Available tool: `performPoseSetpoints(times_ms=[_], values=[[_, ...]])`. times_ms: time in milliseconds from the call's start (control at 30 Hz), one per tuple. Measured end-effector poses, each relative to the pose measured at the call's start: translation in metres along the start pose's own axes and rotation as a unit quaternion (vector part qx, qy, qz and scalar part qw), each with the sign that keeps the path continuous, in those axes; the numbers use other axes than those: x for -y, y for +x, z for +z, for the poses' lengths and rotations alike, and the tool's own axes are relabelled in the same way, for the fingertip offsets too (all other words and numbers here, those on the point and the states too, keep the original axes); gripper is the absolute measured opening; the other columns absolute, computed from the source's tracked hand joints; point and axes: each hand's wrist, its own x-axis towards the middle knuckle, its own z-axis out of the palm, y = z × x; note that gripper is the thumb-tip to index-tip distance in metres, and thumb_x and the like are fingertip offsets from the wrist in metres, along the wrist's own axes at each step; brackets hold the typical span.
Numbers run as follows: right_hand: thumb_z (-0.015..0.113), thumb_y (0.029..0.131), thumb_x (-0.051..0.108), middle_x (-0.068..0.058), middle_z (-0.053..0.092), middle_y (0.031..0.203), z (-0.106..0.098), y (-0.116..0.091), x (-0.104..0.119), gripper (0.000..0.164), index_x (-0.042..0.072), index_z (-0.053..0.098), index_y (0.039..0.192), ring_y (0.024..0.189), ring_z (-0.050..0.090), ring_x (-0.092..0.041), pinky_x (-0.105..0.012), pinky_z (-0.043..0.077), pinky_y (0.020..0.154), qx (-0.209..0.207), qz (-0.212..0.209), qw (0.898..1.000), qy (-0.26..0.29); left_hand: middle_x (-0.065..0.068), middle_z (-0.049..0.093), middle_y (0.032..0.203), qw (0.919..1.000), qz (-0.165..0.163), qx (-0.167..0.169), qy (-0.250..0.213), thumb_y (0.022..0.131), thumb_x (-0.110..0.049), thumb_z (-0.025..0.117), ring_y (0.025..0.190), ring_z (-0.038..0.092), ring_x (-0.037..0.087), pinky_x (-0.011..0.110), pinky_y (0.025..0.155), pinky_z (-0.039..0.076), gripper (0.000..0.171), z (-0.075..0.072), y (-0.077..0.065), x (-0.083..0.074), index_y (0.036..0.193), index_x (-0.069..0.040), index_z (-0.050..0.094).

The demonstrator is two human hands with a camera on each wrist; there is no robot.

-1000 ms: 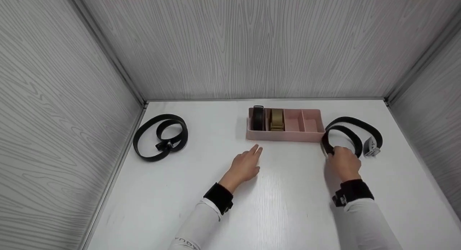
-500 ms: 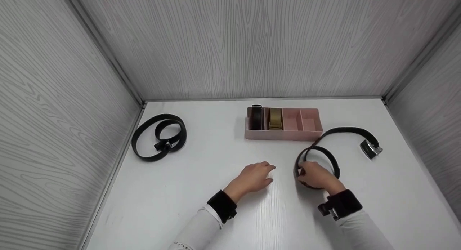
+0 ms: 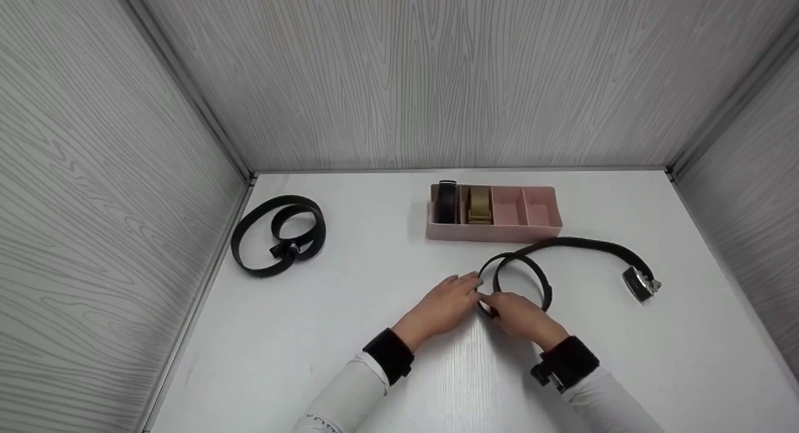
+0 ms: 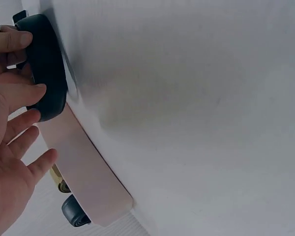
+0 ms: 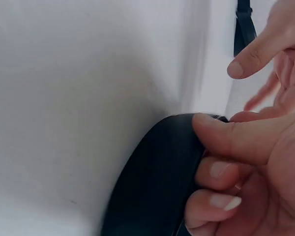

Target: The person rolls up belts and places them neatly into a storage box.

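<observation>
A black belt (image 3: pixel 587 243) lies partly coiled on the right half of the white table, its loose tail ending in a silver buckle (image 3: pixel 640 284). My right hand (image 3: pixel 521 319) pinches the coiled end between thumb and fingers; the right wrist view shows the grip on the strap (image 5: pixel 152 172) closely. From the left, my left hand (image 3: pixel 442 306) reaches the coil with its fingers spread and extended. In the left wrist view its thumb is at the strap (image 4: pixel 48 64), but whether it touches is unclear.
Behind the hands stands a pink divided tray (image 3: pixel 493 233). It holds a rolled black belt (image 3: pixel 447 202) and a rolled tan belt (image 3: pixel 479 202) in its left compartments. Another black belt (image 3: pixel 317 227) lies loosely looped at the far left. Grey wood-grain walls (image 3: pixel 399 77) enclose the table.
My right hand has drawn the belt's coiled end left and toward me, so the buckle tail stretches out straighter. My left hand has shifted right to meet it.
</observation>
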Motion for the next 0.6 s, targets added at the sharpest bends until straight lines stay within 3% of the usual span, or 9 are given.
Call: performPoseSetpoints(times_ms=[100, 200, 300, 400, 500, 600], values=[[0.068, 0.075, -0.012, -0.006, 0.061, 0.076, -0.001, 0.0, 0.002, 0.028, 0.003, 0.065, 0.098, 0.071, 0.057, -0.021, -0.04, 0.047, 0.065, -0.005, -0.037, 0.999, 0.004, 0.005, 0.06, 0.131, 0.9999, 0.011, -0.007, 0.001, 0.096, -0.011, 0.058, 0.13, 0.048, 0.019, 0.038, 0.105, 0.04, 0.019, 0.0, -0.002, 0.002, 0.112, -0.015, 0.066], [0.067, 0.078, -0.012, -0.006, 0.062, 0.078, -0.006, -0.002, 0.002, 0.027, 0.002, 0.069, 0.101, 0.072, 0.057, -0.019, -0.035, 0.046, 0.065, -0.012, -0.046, 0.998, 0.04, 0.003, 0.064, 0.122, 1.0, 0.006, -0.001, 0.0, 0.094, -0.011, 0.06, 0.127, 0.051, 0.018, 0.04, 0.103, 0.042, 0.015, 0.002, -0.006, 0.006, 0.107, -0.016, 0.066], [0.065, 0.083, -0.009, -0.008, 0.064, 0.088, -0.015, -0.006, -0.005, 0.027, 0.0, 0.07, 0.108, 0.082, 0.06, -0.022, -0.037, 0.049, 0.073, -0.048, -0.005, 0.996, 0.071, 0.002, 0.064, 0.116, 0.9999, -0.009, 0.009, -0.005, 0.093, -0.01, 0.062, 0.128, 0.05, 0.017, 0.042, 0.103, 0.042, 0.012, 0.002, -0.014, 0.014, 0.103, -0.015, 0.067], [0.065, 0.086, -0.004, -0.012, 0.062, 0.103, -0.024, -0.013, -0.023, 0.028, 0.001, 0.068, 0.113, 0.092, 0.062, -0.028, -0.045, 0.051, 0.079, -0.106, 0.062, 0.991, 0.055, 0.003, 0.063, 0.113, 0.9989, -0.032, 0.025, -0.024, 0.089, -0.006, 0.063, 0.132, 0.047, 0.02, 0.046, 0.104, 0.04, 0.015, -0.001, -0.023, 0.024, 0.102, -0.014, 0.068], [0.066, 0.087, -0.001, -0.016, 0.056, 0.116, -0.029, -0.024, -0.045, 0.031, 0.001, 0.065, 0.118, 0.076, 0.062, -0.03, -0.046, 0.051, 0.067, -0.144, 0.117, 0.982, 0.017, 0.004, 0.062, 0.115, 0.9955, -0.061, 0.052, -0.051, 0.084, -0.01, 0.065, 0.135, 0.043, 0.025, 0.05, 0.107, 0.036, 0.021, -0.006, -0.033, 0.032, 0.104, -0.015, 0.07], [0.067, 0.088, 0.002, -0.022, 0.049, 0.125, -0.032, -0.033, -0.063, 0.036, 0.001, 0.061, 0.124, 0.059, 0.054, -0.024, -0.041, 0.046, 0.052, -0.156, 0.165, 0.974, -0.024, 0.005, 0.061, 0.119, 0.9916, -0.085, 0.072, -0.067, 0.081, -0.026, 0.069, 0.137, 0.039, 0.032, 0.052, 0.109, 0.032, 0.027, -0.009, -0.038, 0.035, 0.107, -0.017, 0.071]])
